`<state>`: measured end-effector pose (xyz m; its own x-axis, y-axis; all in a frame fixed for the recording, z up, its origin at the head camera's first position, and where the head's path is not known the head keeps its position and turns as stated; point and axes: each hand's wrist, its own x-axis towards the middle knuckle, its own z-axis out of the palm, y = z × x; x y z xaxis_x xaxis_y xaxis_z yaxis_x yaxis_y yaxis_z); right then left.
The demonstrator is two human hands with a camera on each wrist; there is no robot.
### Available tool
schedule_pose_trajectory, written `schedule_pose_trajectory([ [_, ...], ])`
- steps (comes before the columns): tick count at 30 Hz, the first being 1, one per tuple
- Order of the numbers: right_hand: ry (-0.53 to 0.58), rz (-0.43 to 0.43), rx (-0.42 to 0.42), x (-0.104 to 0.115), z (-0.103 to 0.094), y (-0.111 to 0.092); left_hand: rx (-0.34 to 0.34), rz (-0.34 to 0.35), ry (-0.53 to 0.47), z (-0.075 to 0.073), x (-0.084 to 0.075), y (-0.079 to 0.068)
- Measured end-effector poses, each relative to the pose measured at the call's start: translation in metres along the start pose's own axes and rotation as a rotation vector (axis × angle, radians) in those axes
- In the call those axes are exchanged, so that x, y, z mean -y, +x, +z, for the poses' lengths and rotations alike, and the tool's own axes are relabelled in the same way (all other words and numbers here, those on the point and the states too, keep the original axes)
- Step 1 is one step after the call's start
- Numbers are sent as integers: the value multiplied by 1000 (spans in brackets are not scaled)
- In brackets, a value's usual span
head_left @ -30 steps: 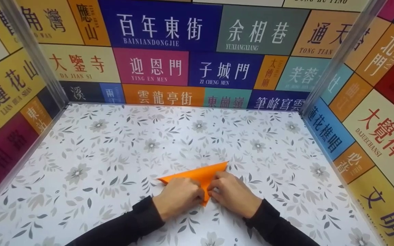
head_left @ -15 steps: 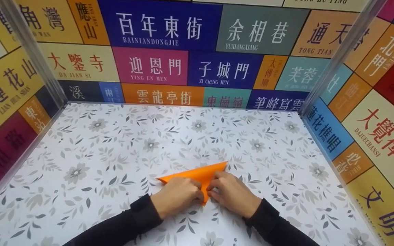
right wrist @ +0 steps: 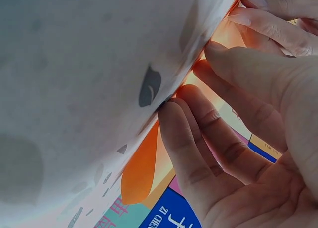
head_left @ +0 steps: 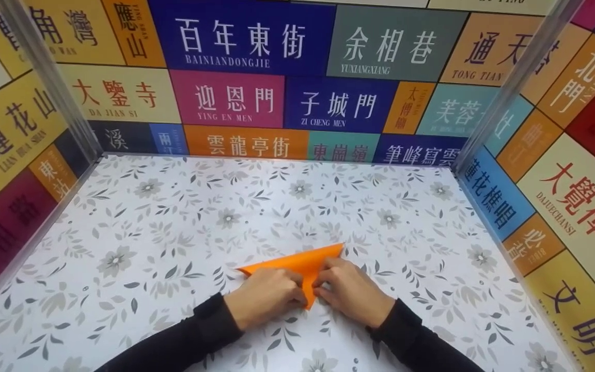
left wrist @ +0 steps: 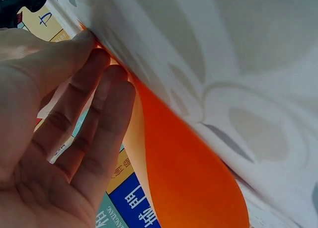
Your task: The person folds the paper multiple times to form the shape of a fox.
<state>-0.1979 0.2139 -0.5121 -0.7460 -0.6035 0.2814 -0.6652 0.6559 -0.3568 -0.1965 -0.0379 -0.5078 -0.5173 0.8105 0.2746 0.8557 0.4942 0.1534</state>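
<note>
A sheet of orange paper (head_left: 302,261), folded to a roughly triangular shape, lies on the table near its front middle. Its far edge slants up to the right, and one point faces the person. My left hand (head_left: 266,297) covers the lower left part, thumb and fingertips pinching the paper low down near that point. Opposite it, my right hand (head_left: 354,294) pinches the right side with curled fingers. In the left wrist view the orange paper (left wrist: 189,163) bulges in a curve off the surface. The right wrist view has a raised orange flap (right wrist: 141,173) beyond the fingertips.
White floral paper covers the tabletop (head_left: 184,206). Panels with coloured name blocks (head_left: 240,41) stand along the back and both sides, with clear strips (head_left: 514,82) at the corners. Black sleeves (head_left: 173,341) cover both forearms.
</note>
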Motion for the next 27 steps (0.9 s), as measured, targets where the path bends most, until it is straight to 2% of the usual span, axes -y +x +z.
schedule_pose_trajectory([
  [8, 17, 19, 10, -1, 0, 0, -12, -15, -13, 1, 2, -1],
  [18, 32, 46, 27, 0, -1, 1, -65, -104, -49, -8, 11, -1],
  [27, 35, 41, 19, 1, -1, 0, -51, -164, -103, -6, 13, -2],
])
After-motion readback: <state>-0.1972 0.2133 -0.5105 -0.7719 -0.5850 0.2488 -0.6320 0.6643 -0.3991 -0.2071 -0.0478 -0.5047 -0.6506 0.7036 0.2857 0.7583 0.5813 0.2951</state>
